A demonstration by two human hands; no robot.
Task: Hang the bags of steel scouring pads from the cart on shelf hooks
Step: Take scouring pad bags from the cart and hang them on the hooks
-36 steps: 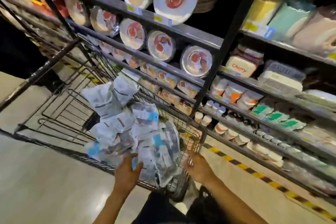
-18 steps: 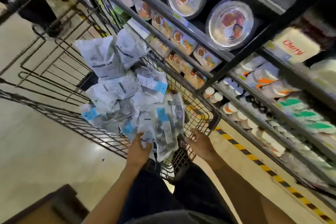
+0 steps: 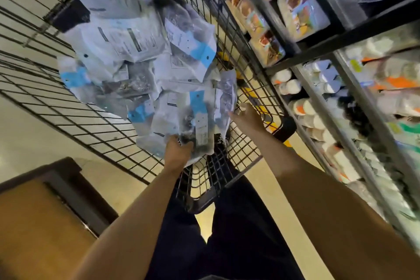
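My left hand (image 3: 178,151) gripping a clear plastic steel-scourer bag (image 3: 197,120) in black wire cart (image 3: 91,126), my right hand (image 3: 246,117), fingers too blurred to tell

Clear bags (image 3: 145,79) with white-and-blue labels fill the black wire cart (image 3: 95,129).

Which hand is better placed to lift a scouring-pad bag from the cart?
Left, likely: left hand grips a clear plastic bag of steel scouring pads; right hand only touches a bag edge.
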